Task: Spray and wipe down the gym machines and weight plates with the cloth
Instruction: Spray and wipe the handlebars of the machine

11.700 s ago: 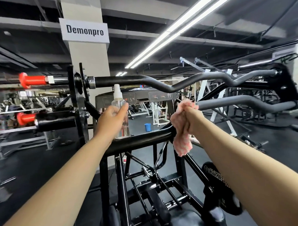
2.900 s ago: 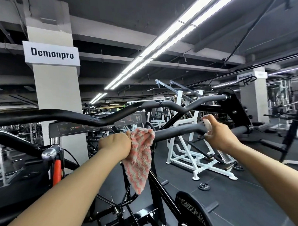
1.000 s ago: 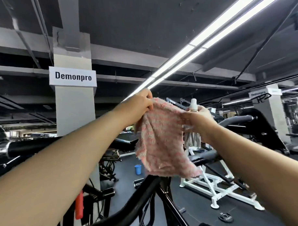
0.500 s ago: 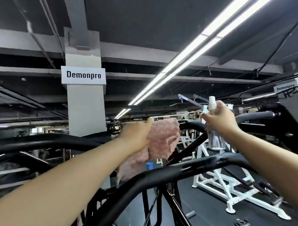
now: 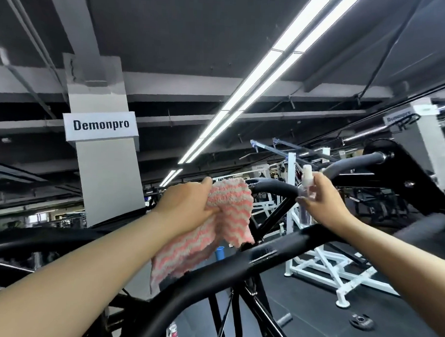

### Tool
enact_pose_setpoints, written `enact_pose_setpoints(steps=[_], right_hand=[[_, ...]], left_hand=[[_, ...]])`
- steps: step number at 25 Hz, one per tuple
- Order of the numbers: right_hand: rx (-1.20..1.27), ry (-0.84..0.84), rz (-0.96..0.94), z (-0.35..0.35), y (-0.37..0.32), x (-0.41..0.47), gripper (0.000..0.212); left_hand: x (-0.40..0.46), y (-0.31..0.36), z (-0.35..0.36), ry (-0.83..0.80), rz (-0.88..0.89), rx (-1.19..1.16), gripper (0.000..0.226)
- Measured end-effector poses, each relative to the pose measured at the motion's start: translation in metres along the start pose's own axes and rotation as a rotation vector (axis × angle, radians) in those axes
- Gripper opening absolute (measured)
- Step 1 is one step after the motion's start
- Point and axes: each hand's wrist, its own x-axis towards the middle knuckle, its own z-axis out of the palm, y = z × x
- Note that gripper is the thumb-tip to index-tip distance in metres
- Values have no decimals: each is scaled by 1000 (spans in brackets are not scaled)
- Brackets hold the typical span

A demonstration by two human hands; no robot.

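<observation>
Lowered since before, left hand (image 5: 187, 205) grips hanging cloth (image 5: 214, 223); right hand (image 5: 321, 199) fingers (image 5: 306, 202) hold spray bottle (image 5: 307, 186) upright.

a dark grey ceiling with exposed beams (image 5: 196, 28) spans the room, crossed by a long double strip of white tube lights (image 5: 268, 66) running into the distance. a pale grey square concrete pillar (image 5: 107, 174) on the left carries a white sign reading "demonpro" (image 5: 101, 125). on the dark rubber floor (image 5: 312, 317) to the right stands a white tubular machine frame (image 5: 321, 267), with a small blue bin (image 5: 220, 253) farther back.
</observation>
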Motion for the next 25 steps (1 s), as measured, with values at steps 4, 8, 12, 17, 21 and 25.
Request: enact_pose_setpoints(steps=[4,8,12,17,21,25], right_hand=[[-27,10,26,-9,5,7,28],[-61,-17,106,-17,21,10,33],[-135,-55,130,-15,37,12,32],[-197,-77,179,-13,44,18,31],[-255,-30,195,-14,44,19,22],[-249,-29,235,-12,47,19,19]], left_hand=[[17,13,-2,10,53,84,48],[49,51,0,-14,80,242,66],[79,82,2,-82,35,111,65],[113,106,12,-120,-36,-39,42],[133,118,19,-107,-12,-108,31],[145,124,15,21,-111,-460,37]])
